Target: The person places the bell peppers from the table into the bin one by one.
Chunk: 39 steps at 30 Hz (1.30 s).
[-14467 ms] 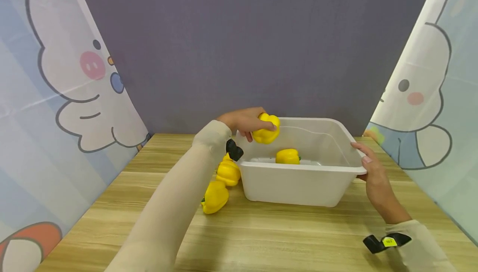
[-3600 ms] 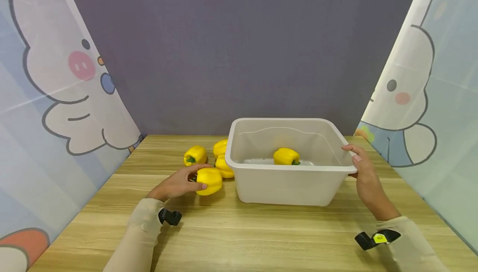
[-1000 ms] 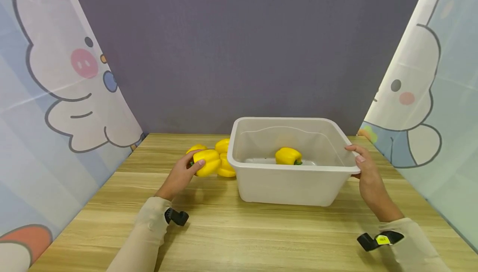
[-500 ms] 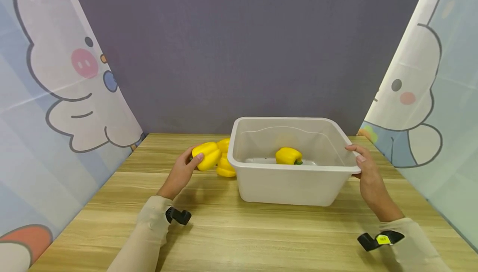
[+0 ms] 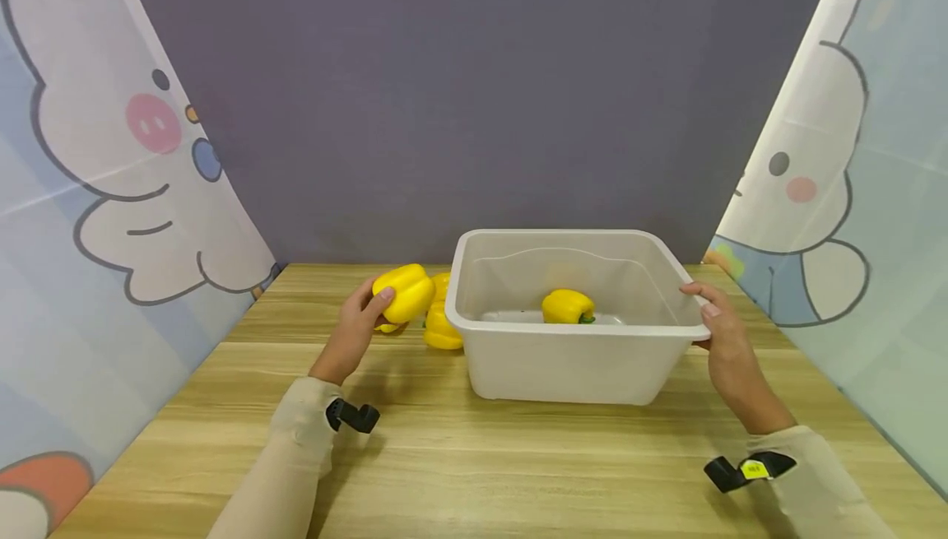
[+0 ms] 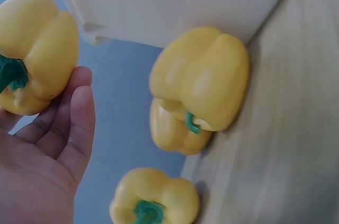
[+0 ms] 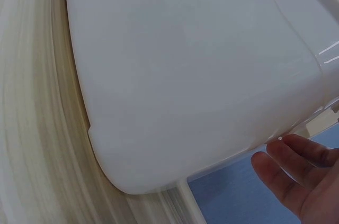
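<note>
Yellow bell pepper in the grasp of the left hand, it is held up to the left of the off-white bin, outside its rim; the thumb lies on the near side and the fingers wrap the far side, a grip that probably suits its smooth, rounded body. Its green stem faces the palm, so the blunt end points towards the bin. The right hand grasps the rim at the right near corner, presumably to steady the bin. On the wooden table, one pepper leans against the bin's left wall (which likely stops it rolling), with a second pepper close behind and a third pepper set apart, mostly hidden from the head view by the held one. Inside the bin, a lone pepper lies on its side, seemingly stable on that flatter flank
</note>
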Tool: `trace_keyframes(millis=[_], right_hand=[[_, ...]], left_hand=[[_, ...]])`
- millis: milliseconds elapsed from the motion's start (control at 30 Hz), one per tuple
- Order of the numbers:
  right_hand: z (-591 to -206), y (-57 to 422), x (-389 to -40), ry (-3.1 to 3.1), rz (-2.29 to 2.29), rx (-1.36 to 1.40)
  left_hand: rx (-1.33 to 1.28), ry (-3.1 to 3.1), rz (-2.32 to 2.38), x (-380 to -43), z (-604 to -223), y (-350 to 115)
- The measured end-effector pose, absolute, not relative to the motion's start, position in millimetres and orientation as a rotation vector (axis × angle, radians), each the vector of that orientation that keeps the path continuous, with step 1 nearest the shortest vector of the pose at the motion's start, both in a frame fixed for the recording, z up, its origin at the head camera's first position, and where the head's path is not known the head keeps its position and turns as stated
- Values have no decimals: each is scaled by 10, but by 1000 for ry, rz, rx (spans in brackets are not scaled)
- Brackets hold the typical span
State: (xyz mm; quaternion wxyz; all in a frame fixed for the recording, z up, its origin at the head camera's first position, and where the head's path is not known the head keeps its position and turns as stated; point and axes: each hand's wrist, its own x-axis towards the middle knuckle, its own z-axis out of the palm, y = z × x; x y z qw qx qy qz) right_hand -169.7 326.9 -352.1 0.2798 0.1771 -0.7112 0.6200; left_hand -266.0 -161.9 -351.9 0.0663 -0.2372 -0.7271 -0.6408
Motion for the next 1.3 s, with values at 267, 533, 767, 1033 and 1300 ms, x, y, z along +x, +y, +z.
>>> trace_keyframes(millis=[267, 533, 767, 1033, 1300], right_hand=[[-3524, 3249, -1707, -1931, 1647, 466], [-3513, 3269, -1705, -1925, 1648, 461], [-3523, 3269, -1703, -1930, 1646, 457], [-3526, 3283, -1715, -1907, 1663, 483], [-3529, 3283, -1724, -1910, 1665, 476]], left_hand=[[-764, -2105, -1903, -2627, -3371, -1587], [-758, -2113, -1788, -2591, -3229, -1484], [-776, -2128, -1737, -2506, -3125, -1396], [-806, -2103, -1735, -2472, -3072, -1358], [-841, -2071, -1799, -2409, -3020, -1293]])
